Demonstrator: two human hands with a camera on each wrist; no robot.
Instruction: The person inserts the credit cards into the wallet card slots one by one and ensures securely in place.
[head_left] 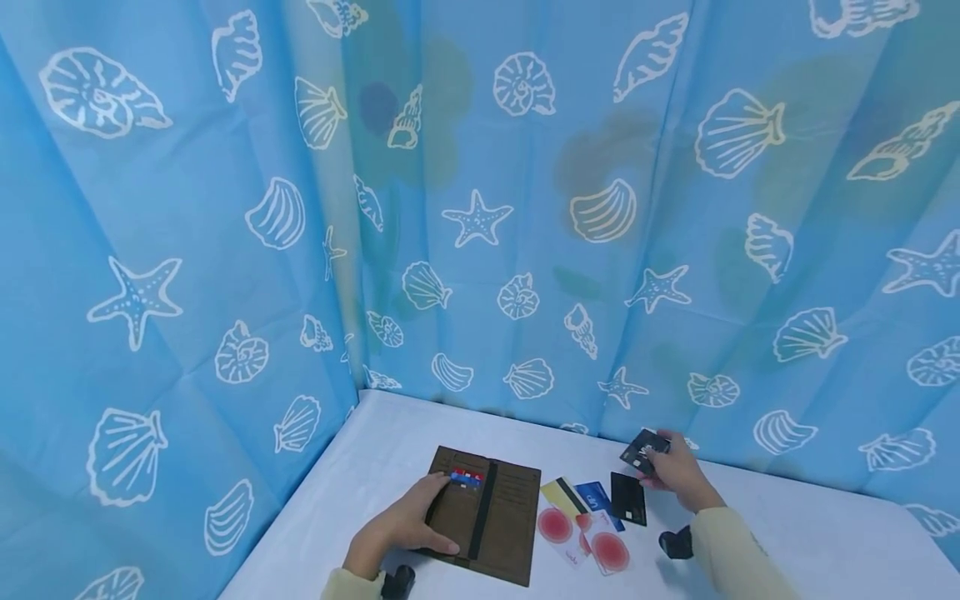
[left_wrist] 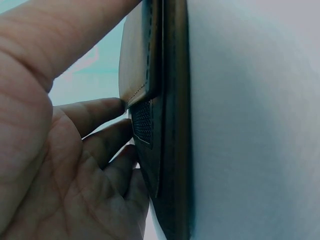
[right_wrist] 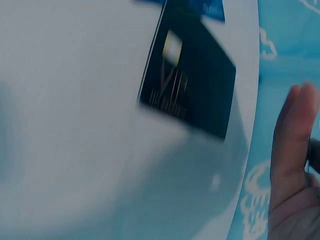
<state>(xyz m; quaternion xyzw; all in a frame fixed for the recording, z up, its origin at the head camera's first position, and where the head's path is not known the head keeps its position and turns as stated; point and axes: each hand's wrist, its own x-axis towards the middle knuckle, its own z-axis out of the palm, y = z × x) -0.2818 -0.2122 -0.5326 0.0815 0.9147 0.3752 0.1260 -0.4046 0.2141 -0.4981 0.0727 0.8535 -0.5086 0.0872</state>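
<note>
A brown wallet lies spread open on the table, with a black band down its middle. Red and blue cards peek from a slot in its left half. My left hand rests on that half, thumb near the lower edge; in the left wrist view, its fingertips touch the leather. To the right, my right hand pinches a black card raised above the table. Below it lies another black card, which shows a chip and lettering in the right wrist view.
Right of the wallet lie a yellow card with a dark stripe, a blue card and two white cards with red circles, one overlapping its neighbours. A blue shell-patterned curtain borders the white table behind and at left.
</note>
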